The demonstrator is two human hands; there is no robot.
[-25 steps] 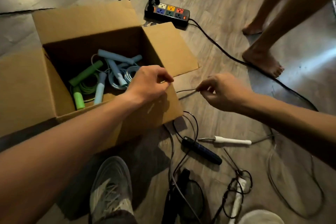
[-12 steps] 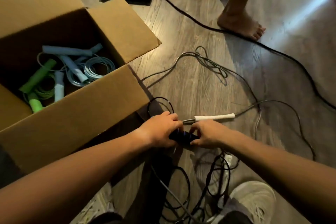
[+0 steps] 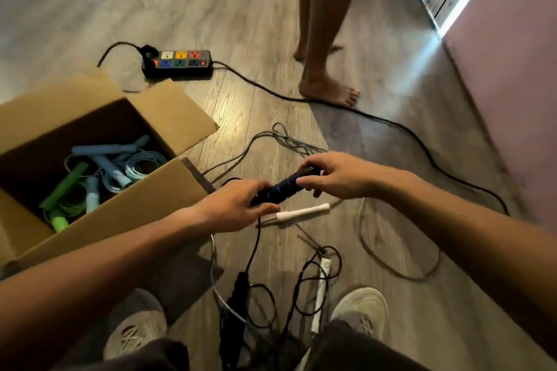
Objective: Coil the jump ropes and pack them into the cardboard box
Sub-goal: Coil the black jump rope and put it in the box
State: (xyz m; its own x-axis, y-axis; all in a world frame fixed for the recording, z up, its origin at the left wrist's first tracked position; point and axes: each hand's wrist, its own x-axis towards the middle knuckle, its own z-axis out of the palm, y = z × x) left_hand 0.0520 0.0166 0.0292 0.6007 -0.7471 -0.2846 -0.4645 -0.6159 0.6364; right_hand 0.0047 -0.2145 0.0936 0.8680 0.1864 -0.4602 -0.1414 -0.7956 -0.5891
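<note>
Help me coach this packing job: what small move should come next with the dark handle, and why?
Probably hold the dark handle in the left hand alone and let the right hand draw up the black cord for a first loop. Both hands grip the handle now, while its cord hangs uncoiled down to the floor, so it isn't ready for the cardboard box.

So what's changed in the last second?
The left hand and right hand moved from the cardboard box down to the floor, gripped the dark blue rope handle and lifted it. The coiled ropes in the box and the white handle stayed put.
</note>
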